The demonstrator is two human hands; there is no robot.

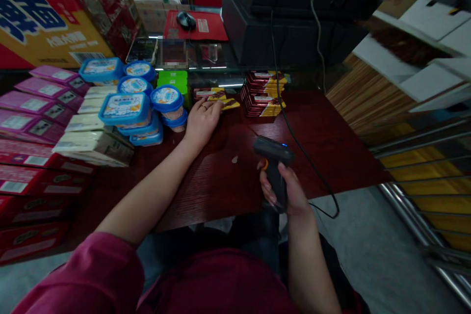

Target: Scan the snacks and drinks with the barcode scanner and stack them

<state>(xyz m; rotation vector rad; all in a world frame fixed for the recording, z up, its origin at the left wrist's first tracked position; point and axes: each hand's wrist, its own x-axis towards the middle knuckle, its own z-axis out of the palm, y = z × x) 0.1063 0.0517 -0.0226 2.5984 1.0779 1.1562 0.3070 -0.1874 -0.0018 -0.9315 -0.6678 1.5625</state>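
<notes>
My right hand is wrapped round the grip of a black barcode scanner, a finger at its orange trigger and a small blue light on top. A cable trails from the scanner. Over the dark red tabletop, my left hand, with a ring on one finger, has its fingers closed at a red-and-yellow wafer bar; part of the bar is hidden beneath them. Another bar lies just behind. To the right stand stacked wafer bars in the same wrapping.
Blue-lidded tubs, a green box and pale cartons crowd the left, beside purple boxes and red boxes. Behind are a mouse on a red mat and black machines. A wire rack stands right.
</notes>
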